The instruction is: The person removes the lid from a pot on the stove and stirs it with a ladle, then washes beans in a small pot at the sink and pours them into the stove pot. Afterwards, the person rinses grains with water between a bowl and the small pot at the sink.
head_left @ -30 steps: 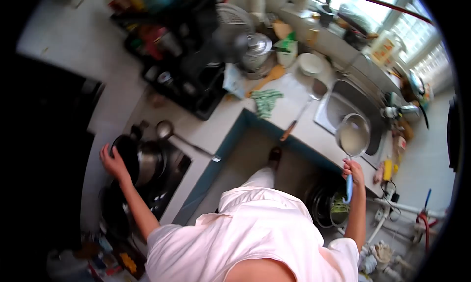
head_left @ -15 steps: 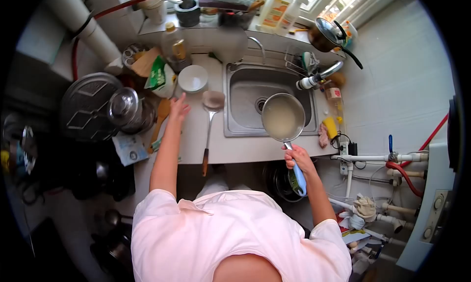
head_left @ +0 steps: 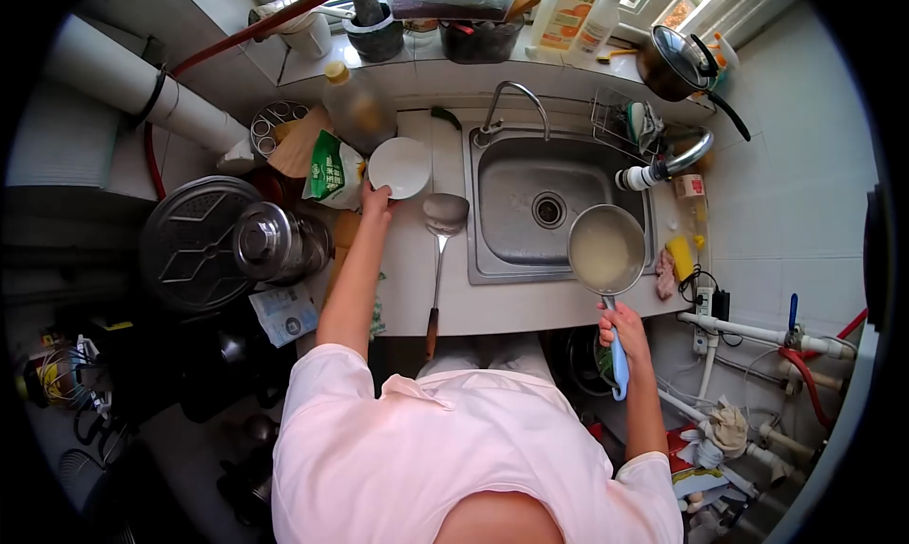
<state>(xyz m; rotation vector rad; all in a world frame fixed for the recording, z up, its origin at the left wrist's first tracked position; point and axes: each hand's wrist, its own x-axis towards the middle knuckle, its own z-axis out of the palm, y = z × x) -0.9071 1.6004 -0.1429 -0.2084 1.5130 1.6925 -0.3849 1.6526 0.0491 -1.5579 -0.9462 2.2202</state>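
Observation:
My right hand [head_left: 625, 334] is closed around the blue handle of a small saucepan [head_left: 606, 290]. Cloudy, pale liquid [head_left: 603, 250] lies in the pan, which I hold over the front right part of the sink [head_left: 511, 271]. On the counter, my left hand [head_left: 376, 199] is at the near left rim of a white bowl [head_left: 401, 165], its fingers closed on the edge and partly hidden. Just right of that hand a metal spatula [head_left: 439, 274] with a wooden handle lies flat, its handle reaching past the counter's front edge.
A green-and-white bag [head_left: 331, 170] and a large bottle [head_left: 355, 108] stand behind the bowl. Left are a glass-lidded pot [head_left: 267, 241] and a round dark tray [head_left: 185, 231]. A faucet [head_left: 686, 154] juts over the sink's right side; a lidded pan [head_left: 672, 63] sits on the sill.
My left hand has moved from open beside the bowl onto its rim. My right hand still holds the saucepan over the sink, and the whole view has shifted.

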